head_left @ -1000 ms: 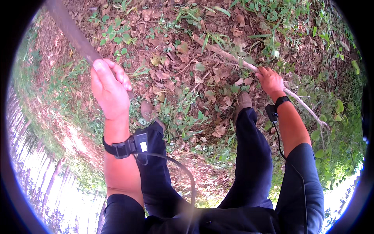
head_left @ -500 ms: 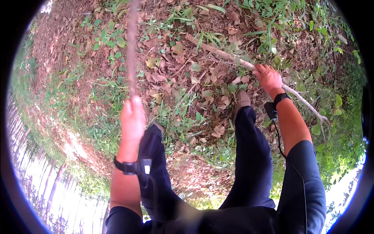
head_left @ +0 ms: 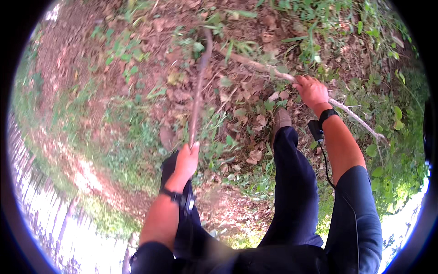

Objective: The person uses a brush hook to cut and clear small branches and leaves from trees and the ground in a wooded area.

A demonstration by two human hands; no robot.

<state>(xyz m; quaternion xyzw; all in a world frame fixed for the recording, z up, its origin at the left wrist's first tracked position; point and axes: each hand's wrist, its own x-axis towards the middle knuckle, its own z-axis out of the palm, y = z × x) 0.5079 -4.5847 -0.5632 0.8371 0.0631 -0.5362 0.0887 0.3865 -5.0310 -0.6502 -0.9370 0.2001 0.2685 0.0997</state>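
Note:
My left hand (head_left: 186,160) is closed around the lower end of a long, thin, brown-handled tool (head_left: 198,96). Its far part looks darker and bends slightly near the tip; motion blur hides whether that end is a blade. The tool slants up and away, its tip close to the far end of a pale branch. That branch (head_left: 356,118) lies low across the right side, its thicker end (head_left: 255,64) reaching toward the middle. My right hand (head_left: 312,91) grips it about midway, fingers wrapped over the top. Thin twigs show at the branch's near right end.
Dry brown leaves (head_left: 255,156) and grass cover the ground. My right shoe (head_left: 283,118) stands below the branch, the left shoe (head_left: 168,137) beside the tool. Leafy plants (head_left: 397,118) crowd the right side. Tree trunks (head_left: 68,219) rise at the lower left.
My left hand has swung the tool down and to the right, bringing its far end near the branch. My right hand and the branch have hardly moved.

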